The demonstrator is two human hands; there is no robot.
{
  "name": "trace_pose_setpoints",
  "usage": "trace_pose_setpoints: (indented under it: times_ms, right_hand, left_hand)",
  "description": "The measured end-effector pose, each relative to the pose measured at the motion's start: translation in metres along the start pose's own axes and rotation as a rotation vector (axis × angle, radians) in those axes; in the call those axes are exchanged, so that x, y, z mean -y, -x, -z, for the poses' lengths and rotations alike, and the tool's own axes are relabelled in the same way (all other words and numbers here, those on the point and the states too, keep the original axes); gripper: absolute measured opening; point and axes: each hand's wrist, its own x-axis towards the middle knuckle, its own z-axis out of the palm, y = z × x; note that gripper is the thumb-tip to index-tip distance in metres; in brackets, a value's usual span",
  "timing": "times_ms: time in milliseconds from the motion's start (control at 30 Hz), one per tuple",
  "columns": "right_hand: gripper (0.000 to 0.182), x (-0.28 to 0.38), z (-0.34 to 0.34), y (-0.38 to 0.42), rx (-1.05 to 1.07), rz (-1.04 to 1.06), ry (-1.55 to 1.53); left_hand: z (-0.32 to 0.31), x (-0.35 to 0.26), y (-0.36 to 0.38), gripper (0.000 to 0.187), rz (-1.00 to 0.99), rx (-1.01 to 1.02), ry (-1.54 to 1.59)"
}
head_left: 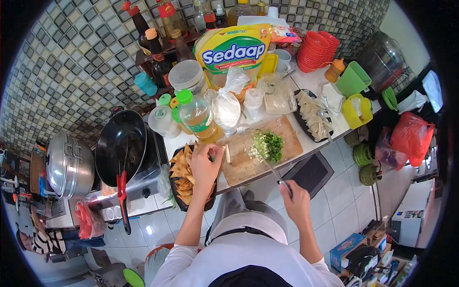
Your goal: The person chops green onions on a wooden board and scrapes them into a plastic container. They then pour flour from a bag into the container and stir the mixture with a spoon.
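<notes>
My right hand (297,201) is closed round the handle of a knife (273,171), whose blade points to chopped green onion (268,145) on a wooden cutting board (239,172). My left hand (206,165) is at the board's left edge, fingers bent and thumb near the forefinger; whether something small is between them I cannot make out. Beside its fingertips a short pale stick (228,153) lies on the board. Under and left of that hand is a black plate of folded golden fried pieces (182,178). An oil bottle with a green cap (195,115) stands just behind it.
A black wok (120,148) and a steel pot (70,165) stand left. Behind the board are a Sedaap pouch (232,55), bags and jars. A plate of pale wrappers (313,116), red bowls (313,51) and a yellow container (357,111) are right. Another person (48,239) is far left.
</notes>
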Motion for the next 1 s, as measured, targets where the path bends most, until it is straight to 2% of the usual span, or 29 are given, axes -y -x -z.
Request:
trace_pose_setpoints:
  times_ms: [67, 100, 167, 200, 267, 400, 533, 667, 733, 1000]
  right_hand:
    - [0.023, 0.003, -0.011, 0.003, 0.092, 0.041, -0.111]
    - [0.025, 0.009, -0.013, 0.003, 0.151, 0.044, -0.123]
    - [0.026, 0.009, -0.025, 0.002, 0.156, 0.084, -0.109]
    - [0.026, 0.007, -0.03, 0.001, 0.156, 0.122, -0.095]
    - [0.026, 0.007, -0.032, -0.002, 0.165, 0.095, -0.086]
    - [0.026, 0.001, -0.034, -0.007, 0.171, 0.074, -0.092]
    - [0.026, -0.002, -0.036, -0.005, 0.144, 0.148, -0.138]
    - [0.029, 0.011, -0.031, 0.001, 0.248, 0.052, -0.23]
    - [0.029, 0.013, -0.031, 0.002, 0.263, 0.04, -0.241]
    - [0.032, 0.008, -0.036, 0.004, 0.259, 0.024, -0.195]
  left_hand:
    - [0.005, -0.001, 0.003, 0.022, 0.134, 0.158, 0.044]
    - [0.006, -0.004, 0.004, 0.022, 0.136, 0.154, 0.042]
    - [0.002, -0.011, 0.01, 0.02, 0.003, 0.157, -0.19]
    - [-0.001, -0.01, 0.011, 0.02, 0.005, 0.157, -0.19]
    - [-0.007, -0.006, 0.014, 0.021, -0.141, 0.046, -0.279]
    - [-0.005, -0.009, 0.022, 0.014, -0.083, 0.222, -0.204]
    - [0.002, -0.016, 0.028, 0.013, -0.183, 0.284, -0.214]
    - [0.0, -0.023, 0.031, 0.015, -0.214, 0.299, -0.289]
    - [-0.003, -0.026, 0.028, 0.018, -0.275, 0.181, -0.227]
    - [-0.02, -0.019, 0.029, 0.01, -0.331, 0.175, -0.051]
